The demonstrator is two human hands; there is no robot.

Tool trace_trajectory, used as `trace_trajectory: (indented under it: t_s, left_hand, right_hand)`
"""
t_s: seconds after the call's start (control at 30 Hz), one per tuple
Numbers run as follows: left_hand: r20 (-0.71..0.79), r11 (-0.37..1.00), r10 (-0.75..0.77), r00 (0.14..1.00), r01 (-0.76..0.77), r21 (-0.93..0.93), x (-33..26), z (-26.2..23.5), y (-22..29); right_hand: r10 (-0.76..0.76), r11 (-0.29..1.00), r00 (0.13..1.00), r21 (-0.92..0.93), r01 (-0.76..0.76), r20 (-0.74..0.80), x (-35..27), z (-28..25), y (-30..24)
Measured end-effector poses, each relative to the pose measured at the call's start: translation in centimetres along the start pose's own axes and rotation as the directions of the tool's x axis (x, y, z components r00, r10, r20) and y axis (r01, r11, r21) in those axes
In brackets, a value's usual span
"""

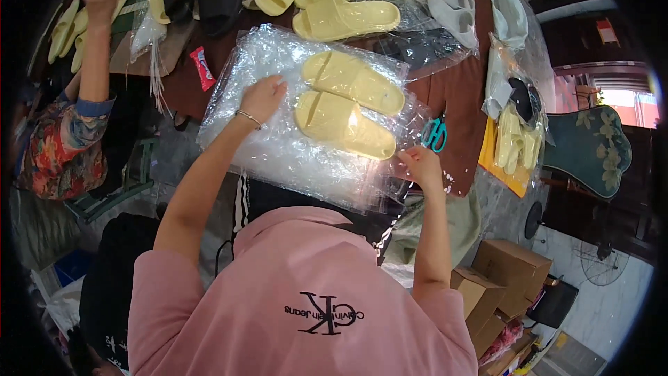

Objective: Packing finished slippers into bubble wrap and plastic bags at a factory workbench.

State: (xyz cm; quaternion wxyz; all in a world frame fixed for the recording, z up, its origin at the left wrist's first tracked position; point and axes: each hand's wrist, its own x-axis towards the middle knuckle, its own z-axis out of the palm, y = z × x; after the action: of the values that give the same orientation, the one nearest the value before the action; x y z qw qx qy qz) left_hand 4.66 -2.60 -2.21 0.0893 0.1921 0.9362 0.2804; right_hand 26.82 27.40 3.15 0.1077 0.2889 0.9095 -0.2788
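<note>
A pair of pale yellow slide sandals (344, 124) lies side by side inside a clear plastic bag (410, 120), on top of a stack of clear bags (278, 151). My left hand (263, 100) rests on the plastic to the left of the sandals, fingers stretched out and holding nothing. At the bag's right edge, near the toe of the closer sandal, my right hand (422, 166) pinches the plastic between thumb and fingers. Teal-handled scissors (435, 135) lie just beyond the right hand.
More yellow slides (346, 19), black slides (220, 8) and bagged grey slides (452, 12) crowd the table's far side. A red packet (202, 68) lies left of the bags. Another person's arm (97, 63) reaches in at the left. Cardboard boxes (511, 271) stand at lower right.
</note>
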Motion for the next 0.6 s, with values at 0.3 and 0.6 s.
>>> trace_trajectory:
  t_s: [0.3,0.6]
  left_hand:
    - [0.403,0.819,-0.13,0.906,0.328,-0.472,-0.2,1.7,-1.0]
    - [0.422,0.641,-0.199,0.884,0.443,-0.627,-0.8,2.4,-1.8]
  right_hand:
    - [-0.27,0.865,0.907,0.333,0.376,-0.323,3.8,4.0,1.6]
    - [-0.273,-0.716,0.913,0.57,-0.403,0.302,1.3,3.2,1.7]
